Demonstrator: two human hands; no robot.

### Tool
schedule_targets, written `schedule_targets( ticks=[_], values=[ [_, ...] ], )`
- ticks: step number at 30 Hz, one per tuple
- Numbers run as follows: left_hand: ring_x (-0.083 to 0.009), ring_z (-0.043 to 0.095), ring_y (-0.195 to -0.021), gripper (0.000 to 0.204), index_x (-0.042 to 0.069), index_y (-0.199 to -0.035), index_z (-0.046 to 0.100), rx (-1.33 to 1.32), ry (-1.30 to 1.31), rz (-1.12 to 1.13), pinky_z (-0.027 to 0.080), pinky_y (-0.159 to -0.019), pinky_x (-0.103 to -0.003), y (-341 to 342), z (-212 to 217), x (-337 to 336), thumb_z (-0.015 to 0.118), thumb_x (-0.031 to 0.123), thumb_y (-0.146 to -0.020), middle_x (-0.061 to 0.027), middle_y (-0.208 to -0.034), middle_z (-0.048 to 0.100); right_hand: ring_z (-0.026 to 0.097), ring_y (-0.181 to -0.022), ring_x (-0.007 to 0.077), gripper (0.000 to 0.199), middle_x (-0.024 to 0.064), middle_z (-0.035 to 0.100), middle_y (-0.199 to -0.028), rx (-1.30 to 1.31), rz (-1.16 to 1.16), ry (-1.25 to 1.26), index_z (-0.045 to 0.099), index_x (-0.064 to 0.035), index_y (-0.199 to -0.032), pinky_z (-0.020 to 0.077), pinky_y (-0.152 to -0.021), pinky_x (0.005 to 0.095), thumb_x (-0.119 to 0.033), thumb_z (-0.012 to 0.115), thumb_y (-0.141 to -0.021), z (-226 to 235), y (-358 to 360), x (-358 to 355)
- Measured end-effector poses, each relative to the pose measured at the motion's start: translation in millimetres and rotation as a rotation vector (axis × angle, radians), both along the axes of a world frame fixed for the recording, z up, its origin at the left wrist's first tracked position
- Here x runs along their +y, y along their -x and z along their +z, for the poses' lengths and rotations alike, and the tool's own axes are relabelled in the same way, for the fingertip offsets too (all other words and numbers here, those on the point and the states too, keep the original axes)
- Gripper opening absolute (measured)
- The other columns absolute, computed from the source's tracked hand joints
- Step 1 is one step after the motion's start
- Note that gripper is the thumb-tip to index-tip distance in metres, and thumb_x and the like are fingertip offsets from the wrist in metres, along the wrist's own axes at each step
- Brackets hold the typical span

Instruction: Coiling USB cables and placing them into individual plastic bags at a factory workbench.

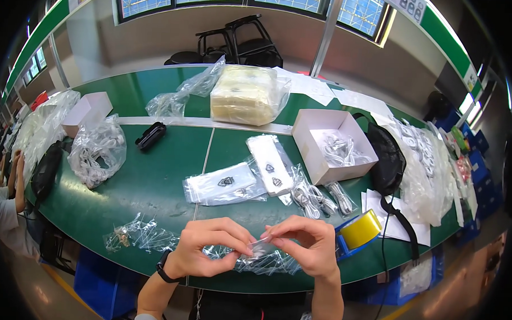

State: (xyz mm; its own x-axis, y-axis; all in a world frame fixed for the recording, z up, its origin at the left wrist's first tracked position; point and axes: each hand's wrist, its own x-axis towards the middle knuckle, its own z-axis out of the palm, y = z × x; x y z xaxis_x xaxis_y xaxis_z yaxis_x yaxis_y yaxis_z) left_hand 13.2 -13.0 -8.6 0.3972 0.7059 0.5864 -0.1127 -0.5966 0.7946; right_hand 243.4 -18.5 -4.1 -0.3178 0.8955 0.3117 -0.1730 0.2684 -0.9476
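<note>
My left hand (212,247) and my right hand (308,244) are close together over the near edge of the green table. Between thumbs and fingertips, both are closed on a small clear plastic bag (258,247). Something whitish shows at its lower part, too small to make out. Below and behind my hands lies a heap of thin clear plastic pieces (269,263). Beyond them are bagged white cables (306,200), a stack of flat plastic bags with dark printed marks (224,181) and a second such stack (270,163).
A tape dispenser with yellow tape (360,229) stands beside my right hand. An open white box (318,159) holds bagged cables. Farther off are a wrapped yellowish block (244,97), a black case (151,136) and a bag of cables (98,154). Another person's arm (19,183) shows far left.
</note>
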Motion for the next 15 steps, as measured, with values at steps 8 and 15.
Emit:
schedule_targets(
  ticks=[8,15],
  values=[
    [-0.0277,0.069,-0.087,0.02,0.003,-0.083,0.076,0.017,-0.05,-0.056,0.055,-0.082,-0.038,9,-5,4,0.071,0.001,-0.064,-0.0128,-0.087,0.065,0.073,-0.092,0.0245,0.017,0.0157,0.072,-0.094,-0.04,-0.126,0.09,0.067,0.0072,-0.098,0.0568,-0.092,0.0356,0.013,0.069,-0.082,4,4,-5],
    [-0.0228,0.072,-0.087,0.018,0.002,-0.089,0.076,0.104,0.117,0.204,0.055,-0.08,-0.032,-10,-5,0,0.083,0.005,-0.072,-0.0149,-0.093,0.074,0.072,-0.09,0.0185,0.012,0.0103,0.075,-0.094,-0.184,-0.21,-0.198,0.072,0.0029,-0.092,0.0559,-0.087,0.0314,0.007,0.072,-0.081,2,11,-7]
  ],
)
